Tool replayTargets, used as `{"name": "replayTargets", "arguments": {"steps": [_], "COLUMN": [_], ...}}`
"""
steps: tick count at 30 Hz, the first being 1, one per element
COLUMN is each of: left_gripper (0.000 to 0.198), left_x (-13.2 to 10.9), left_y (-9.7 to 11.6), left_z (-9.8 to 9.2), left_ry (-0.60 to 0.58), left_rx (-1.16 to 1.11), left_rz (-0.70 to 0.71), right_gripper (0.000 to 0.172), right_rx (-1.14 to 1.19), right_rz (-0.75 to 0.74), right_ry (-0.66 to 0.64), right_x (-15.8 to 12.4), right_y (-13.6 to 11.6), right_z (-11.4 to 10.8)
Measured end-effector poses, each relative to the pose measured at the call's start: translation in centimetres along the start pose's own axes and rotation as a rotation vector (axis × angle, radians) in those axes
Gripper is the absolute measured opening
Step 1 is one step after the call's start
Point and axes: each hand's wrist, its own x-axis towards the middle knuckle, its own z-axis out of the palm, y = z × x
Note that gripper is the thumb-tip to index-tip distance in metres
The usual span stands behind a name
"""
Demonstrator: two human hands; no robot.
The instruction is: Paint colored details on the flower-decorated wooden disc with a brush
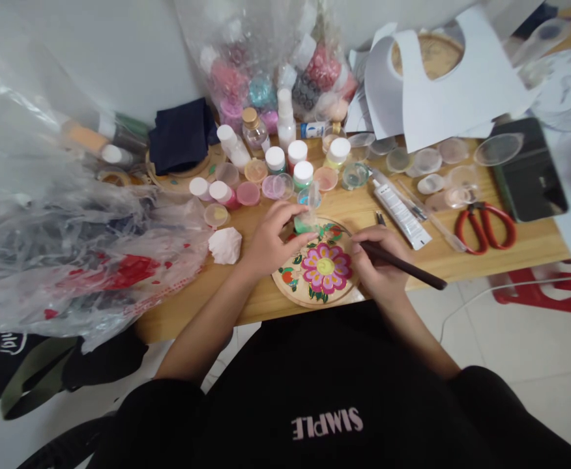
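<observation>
A round wooden board (295, 294) lies at the table's front edge, painted with a pink flower (325, 268), green leaves and small orange shapes. Over its upper left part, my left hand (278, 238) is closed around a small clear cup of green paint (306, 223). At the board's right side, my right hand (380, 260) grips a paintbrush (405, 265) by its dark handle. The handle's end points right, and the brush tip is hidden or too small to make out. A crumpled white tissue (225, 245) rests left of my left hand.
Several paint jars (303, 173) and small cups stand behind the board. To the right lie a white tube (401, 213), red-handled pliers (485, 228) and a dark phone (530, 169). Clear plastic bags (85, 254) cover the left side. White paper (452, 98) lies at the back right.
</observation>
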Motion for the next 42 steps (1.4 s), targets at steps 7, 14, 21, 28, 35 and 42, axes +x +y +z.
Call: {"name": "replayTargets", "arguments": {"steps": [7, 14, 21, 28, 35, 42], "left_gripper": [0.035, 0.035, 0.036, 0.033, 0.037, 0.036], "left_x": [0.0, -0.1, -0.2, -0.2, 0.0, -0.1], "left_y": [0.0, 0.0, -0.1, 0.5, 1.0, 1.3], "left_z": [0.0, 0.0, 0.0, -0.2, -0.6, -0.3], "left_ry": [-0.004, -0.002, 0.0, 0.026, 0.066, 0.125], "left_rx": [0.003, -0.035, -0.062, -0.093, -0.014, -0.051], "left_rz": [-0.008, -0.008, -0.028, -0.011, 0.045, 0.094], "right_gripper": [0.014, 0.013, 0.002, 0.005, 0.012, 0.017], "right_rx": [-0.014, -0.024, 0.052, 0.002, -0.217, -0.269], "right_rz": [-0.019, 0.055, 0.114, 0.052, -0.251, -0.343], "right_ry": [0.034, 0.087, 0.139, -0.09, -0.328, -0.351], "right_x": [-0.2, -0.5, -0.4, 2.8, 5.4, 4.5], "right_y": [0.2, 0.2, 0.2, -3.9, -5.5, -4.9], "right_z": [0.0, 0.0, 0.1, -1.6, -2.1, -1.4]}}
